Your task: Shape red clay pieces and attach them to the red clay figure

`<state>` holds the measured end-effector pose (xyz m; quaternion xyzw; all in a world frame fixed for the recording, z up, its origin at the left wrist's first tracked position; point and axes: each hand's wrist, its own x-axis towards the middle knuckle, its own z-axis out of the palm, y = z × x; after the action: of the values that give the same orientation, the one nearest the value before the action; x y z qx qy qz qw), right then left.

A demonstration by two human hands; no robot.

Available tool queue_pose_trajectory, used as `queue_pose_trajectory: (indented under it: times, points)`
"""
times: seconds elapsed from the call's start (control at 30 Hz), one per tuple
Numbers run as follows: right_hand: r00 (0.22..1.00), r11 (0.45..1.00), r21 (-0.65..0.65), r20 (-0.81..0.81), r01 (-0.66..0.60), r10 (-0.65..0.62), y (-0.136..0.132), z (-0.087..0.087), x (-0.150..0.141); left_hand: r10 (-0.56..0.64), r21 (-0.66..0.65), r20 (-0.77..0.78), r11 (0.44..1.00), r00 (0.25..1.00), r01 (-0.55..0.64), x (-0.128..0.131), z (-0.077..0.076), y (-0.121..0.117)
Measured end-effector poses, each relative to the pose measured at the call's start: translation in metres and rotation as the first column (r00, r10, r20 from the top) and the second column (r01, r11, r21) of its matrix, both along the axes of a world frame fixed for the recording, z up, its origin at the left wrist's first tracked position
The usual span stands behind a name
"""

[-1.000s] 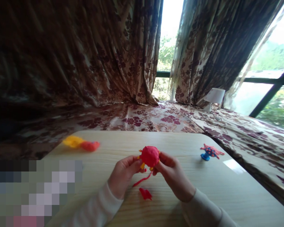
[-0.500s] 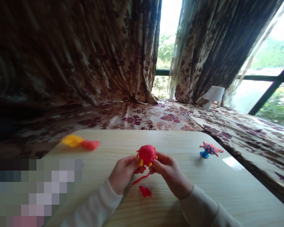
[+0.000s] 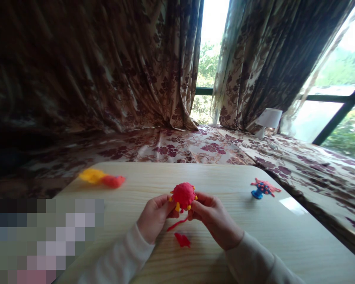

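Note:
Between my two hands, above the middle of the table, is a round red modelling-clay figure with small yellow pieces around its edge. My left hand grips it from the left, thumb in front. On the other side my right hand pinches its right edge. The undersides of my fingers are partly hidden. Just below hangs or lies a thin red clay strand; whether it joins the figure I cannot tell. A flat red clay scrap lies on the table nearer to me.
At the table's far left lie yellow clay and red clay, touching. A blue and pink clay model stands at the right on a blue base. A white lamp is behind, near floral curtains.
The view has shifted very slightly. Both hands keep their hold on the red figure, with hardly any movement of the fingers.

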<state>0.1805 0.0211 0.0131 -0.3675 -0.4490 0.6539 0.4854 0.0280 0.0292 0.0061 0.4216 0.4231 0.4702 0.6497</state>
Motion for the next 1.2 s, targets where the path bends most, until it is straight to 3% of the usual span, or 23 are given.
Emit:
queue_pose_trajectory:
  times: [0.27, 0.53, 0.9, 1.2]
  points:
    - [0.999, 0.998, -0.037, -0.002, 0.049, -0.049, 0.003, 0.0, 0.0, -0.039, -0.024, 0.005, 0.999, 0.999, 0.039, 0.002, -0.01, 0.0]
    - [1.0, 0.998, -0.055, -0.006, 0.016, -0.017, 0.002, -0.002, 0.0, -0.072, -0.073, 0.039, 0.995, 0.997, 0.075, 0.001, -0.007, 0.002]
    - [0.998, 0.998, -0.071, -0.055, 0.003, -0.007, 0.001, -0.002, -0.001, -0.031, -0.06, 0.022, 0.998, 0.999, 0.032, 0.002, 0.0, -0.001]
    - [0.997, 0.998, -0.064, -0.078, 0.021, -0.026, 0.001, -0.003, -0.001, -0.039, -0.064, 0.031, 0.997, 0.999, 0.041, 0.004, -0.006, 0.001]
